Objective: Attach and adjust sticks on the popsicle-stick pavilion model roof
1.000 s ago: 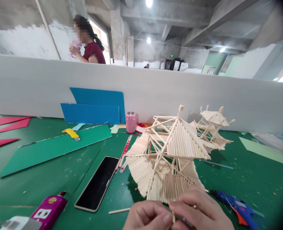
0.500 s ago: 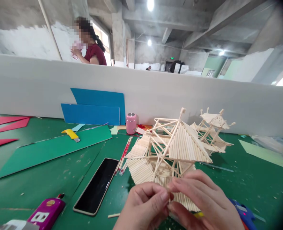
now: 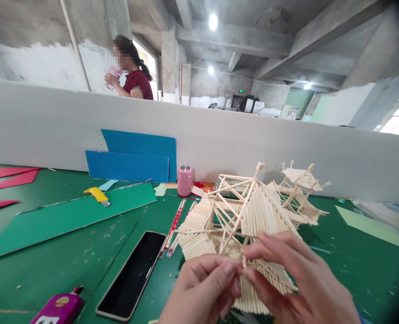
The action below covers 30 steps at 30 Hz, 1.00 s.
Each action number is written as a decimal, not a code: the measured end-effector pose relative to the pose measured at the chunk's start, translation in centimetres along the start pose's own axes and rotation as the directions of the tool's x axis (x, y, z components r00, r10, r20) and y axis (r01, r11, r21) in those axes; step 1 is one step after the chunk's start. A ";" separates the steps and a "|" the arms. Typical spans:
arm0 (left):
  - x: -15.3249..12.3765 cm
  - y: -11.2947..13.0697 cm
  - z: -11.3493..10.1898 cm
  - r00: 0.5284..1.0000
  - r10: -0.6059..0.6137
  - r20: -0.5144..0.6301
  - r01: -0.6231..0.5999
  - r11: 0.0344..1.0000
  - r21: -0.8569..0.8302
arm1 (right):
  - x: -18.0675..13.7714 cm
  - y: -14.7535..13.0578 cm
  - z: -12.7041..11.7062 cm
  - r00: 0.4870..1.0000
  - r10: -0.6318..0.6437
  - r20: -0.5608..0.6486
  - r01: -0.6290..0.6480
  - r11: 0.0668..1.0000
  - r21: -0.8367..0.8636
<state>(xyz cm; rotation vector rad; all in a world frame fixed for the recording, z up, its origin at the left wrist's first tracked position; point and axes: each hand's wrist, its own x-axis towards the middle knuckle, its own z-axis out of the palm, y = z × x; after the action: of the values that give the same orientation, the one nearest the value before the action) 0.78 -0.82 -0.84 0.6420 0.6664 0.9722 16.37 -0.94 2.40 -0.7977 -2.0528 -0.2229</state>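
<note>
My left hand [image 3: 208, 285] is closed in a pinch in front of a pavilion model built of thin wooden sticks [image 3: 265, 207]. Whatever lies between its fingertips is too small and too covered to name. Meeting it fingertip to fingertip, my right hand [image 3: 295, 274] has its thumb and index finger curled together around the same spot, the other fingers loosely bent. The model has a slatted roof, part of it open framework, and slatted lower eaves; both hands hide its near side.
A smaller stick tower [image 3: 302, 180] stands behind right. Leftward lie a phone [image 3: 132, 274], wrapped sticks [image 3: 174, 227], a purple tool [image 3: 59, 308], a yellow cutter [image 3: 98, 195] and a green board [image 3: 74, 220]. A pink flask [image 3: 185, 181] stands before the white partition [image 3: 253, 139]; beyond it is a person [image 3: 136, 83].
The view has tilted up slightly and shifted. My right thumb and index finger have parted a little, while my left hand keeps its pinch.
</note>
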 end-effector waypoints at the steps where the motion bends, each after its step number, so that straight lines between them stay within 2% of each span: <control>1: 0.1 0.1 0.0 1.000 0.025 -0.005 -0.025 1.000 0.006 | 0.2 0.2 -0.1 1.000 0.008 -0.007 -0.008 1.000 -0.021; 6: 0.8 0.5 0.4 0.992 0.119 -0.050 -0.120 0.993 -0.007 | 1.0 1.0 -0.1 0.998 0.011 -0.055 -0.017 0.994 -0.104; 10: 1.0 0.6 0.8 0.987 0.152 -0.058 -0.152 0.988 -0.003 | 1.0 1.3 0.2 0.999 -0.006 -0.047 0.000 0.991 -0.133; 17: 1.0 0.6 1.0 0.993 0.117 -0.032 -0.117 0.993 0.007 | 1.2 1.7 0.5 0.999 -0.036 -0.005 0.035 0.987 -0.158; 23: 1.2 0.6 1.1 0.992 0.124 -0.023 -0.124 0.992 -0.027 | 1.2 1.7 0.5 0.996 -0.087 -0.027 0.078 0.968 -0.238; 30: 1.7 0.4 1.2 0.991 0.133 -0.017 -0.134 0.991 -0.019 | 1.6 1.8 0.5 0.994 -0.110 -0.020 0.102 0.970 -0.222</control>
<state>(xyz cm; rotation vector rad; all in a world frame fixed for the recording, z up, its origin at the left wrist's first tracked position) 2.13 0.58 -0.20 0.6683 0.6325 1.1075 16.49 1.41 3.16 -0.8126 -2.0655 -0.5285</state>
